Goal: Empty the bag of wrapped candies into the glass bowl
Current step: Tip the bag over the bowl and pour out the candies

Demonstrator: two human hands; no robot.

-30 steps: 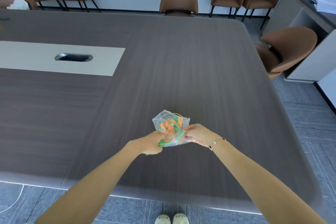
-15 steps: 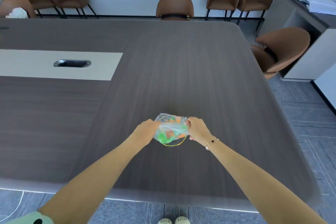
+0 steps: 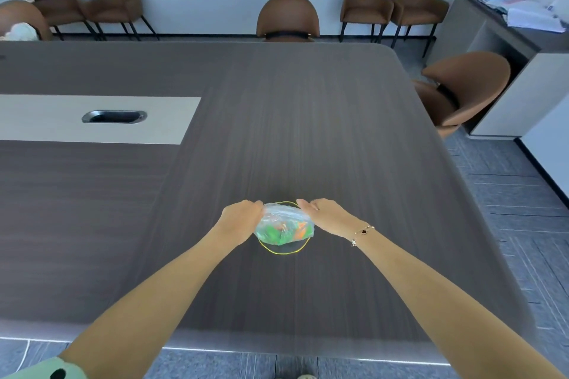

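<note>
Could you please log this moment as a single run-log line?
left hand: gripping bag | right hand: gripping bag | bag: over yellow-rimmed glass bowl | candies: inside bag

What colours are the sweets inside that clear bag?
Green and orange candies, seen through the clear bag in the head view.

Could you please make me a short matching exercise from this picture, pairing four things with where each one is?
Things:
1. bag of candies
2. left hand
3. bracelet
4. cable slot

Places:
A. set in the table's pale strip
B. on the right wrist
C. on the bag's left side
D. over a yellow-rimmed ring, between both hands

Pairs: 1-D, 2-C, 3-B, 4-A
</note>
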